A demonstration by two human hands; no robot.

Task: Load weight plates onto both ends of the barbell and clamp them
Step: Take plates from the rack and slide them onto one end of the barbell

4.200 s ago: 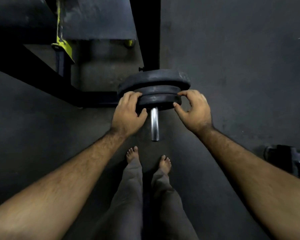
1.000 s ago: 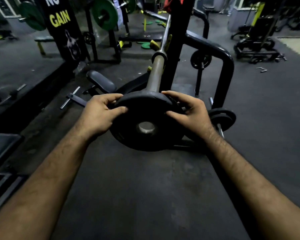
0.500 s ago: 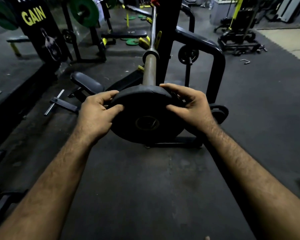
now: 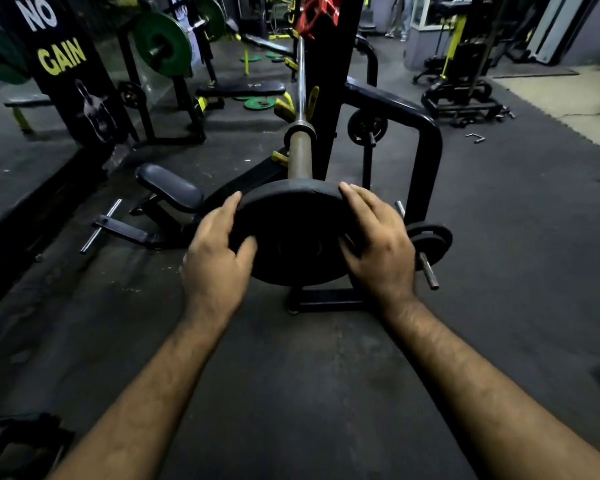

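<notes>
A black weight plate [image 4: 291, 237] sits on the near end of the barbell sleeve [image 4: 300, 157], its flat face toward me. My left hand [image 4: 215, 254] grips the plate's left rim, thumb on the face and fingers behind. My right hand [image 4: 378, 251] holds the right rim, fingers laid over the top edge. The steel barbell shaft [image 4: 301, 81] runs away from me and rests in the black rack upright [image 4: 333, 81]. The plate hides the sleeve's tip. No clamp is visible.
A low storage peg with two black plates [image 4: 430, 237] stands just right of my right hand. A small plate [image 4: 367, 128] hangs on the rack frame behind. A padded bench seat [image 4: 170, 187] lies to the left. Green plates [image 4: 161, 43] hang on a far rack.
Both hands lifted the plate off the low storage peg and brought it to the barbell end. Over the last second it slid onto the sleeve, covering the sleeve tip.
</notes>
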